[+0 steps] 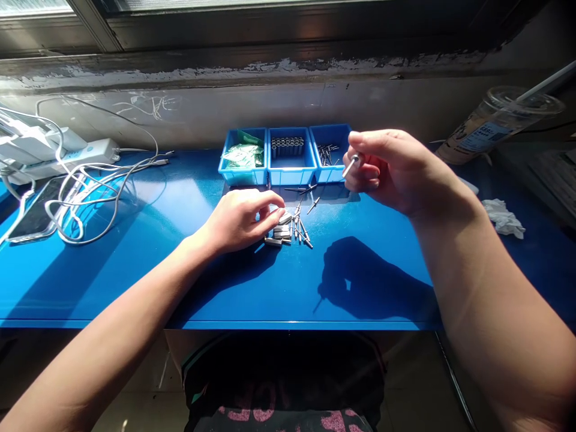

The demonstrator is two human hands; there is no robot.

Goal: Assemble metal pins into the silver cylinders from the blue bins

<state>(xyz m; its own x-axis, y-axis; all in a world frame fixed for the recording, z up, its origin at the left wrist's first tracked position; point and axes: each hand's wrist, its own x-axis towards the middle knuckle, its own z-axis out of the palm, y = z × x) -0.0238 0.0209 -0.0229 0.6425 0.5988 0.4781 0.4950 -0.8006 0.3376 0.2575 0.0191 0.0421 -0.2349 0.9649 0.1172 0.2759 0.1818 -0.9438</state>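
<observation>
Evidently, we are pinching a metal pin point(350, 167) in our right hand point(373, 165), perhaps for better light, while our left hand point(245, 219), grasp unclear, is touching metal pieces point(282, 234).

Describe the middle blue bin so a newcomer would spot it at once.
Look along the far edge of the blue table, by the wall. There the middle bin stands between a left bin of pale green material and a right bin of loose thin rods. Unlike those two, it holds short metallic cylinders standing upright in close rows.
</observation>
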